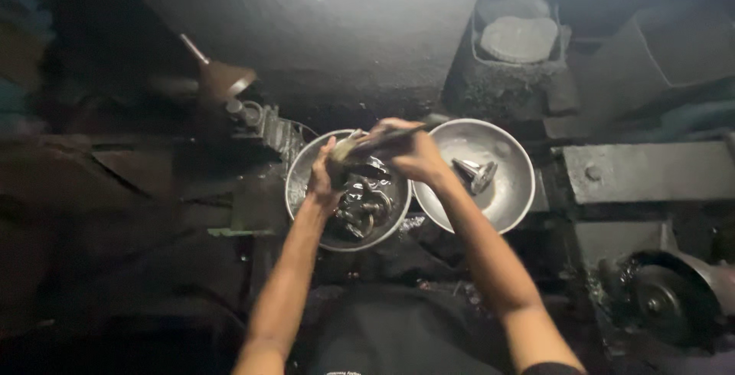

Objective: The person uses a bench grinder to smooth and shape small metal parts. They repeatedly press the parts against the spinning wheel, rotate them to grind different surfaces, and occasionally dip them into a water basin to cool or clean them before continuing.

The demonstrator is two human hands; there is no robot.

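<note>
My left hand (325,180) grips a small greasy metal part (346,151) above the left metal bowl (297,180), which holds dark liquid and several oily metal pieces (364,210). My right hand (413,153) is closed around a thin dark brush-like tool (387,141) whose tip rests against the part. The two hands meet over the bowl's far rim. A second, lighter metal bowl (514,191) stands to the right and holds a valve-shaped metal piece (475,173).
A funnel (222,76) stands at the back left beside small metal parts (253,112). A box with round stone discs (519,38) is at the back right. A grey metal block (651,170) and a round wheel (662,302) lie right.
</note>
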